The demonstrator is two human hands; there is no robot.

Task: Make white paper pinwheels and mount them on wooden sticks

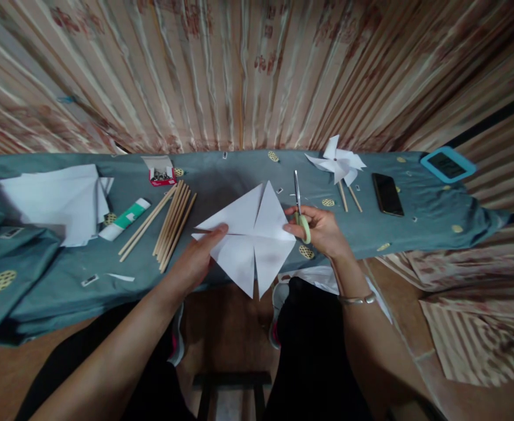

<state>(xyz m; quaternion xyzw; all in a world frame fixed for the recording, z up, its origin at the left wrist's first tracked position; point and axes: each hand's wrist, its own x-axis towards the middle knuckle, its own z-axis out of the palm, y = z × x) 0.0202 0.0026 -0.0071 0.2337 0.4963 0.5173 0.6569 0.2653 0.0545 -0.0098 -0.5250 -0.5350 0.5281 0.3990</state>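
A white paper square (239,257), turned like a diamond, is held out in front of me. Slits run from its top, left and bottom corners toward the middle; at the right corner I see no slit. My left hand (204,254) pinches its left side, thumb on top and fingers hidden beneath. In my right hand (322,231) are scissors (304,227) with pale green handles, blades pointing up and away from the paper. The right thumb also touches the paper's right corner.
On the green cloth (221,175) at left lie white sheets (64,196), a glue tube (125,219), several wooden sticks (176,225) and a red box (162,175) of small metal pieces. At right are paper pinwheels (338,164) on sticks, a phone (387,194) and a blue-framed device (447,164).
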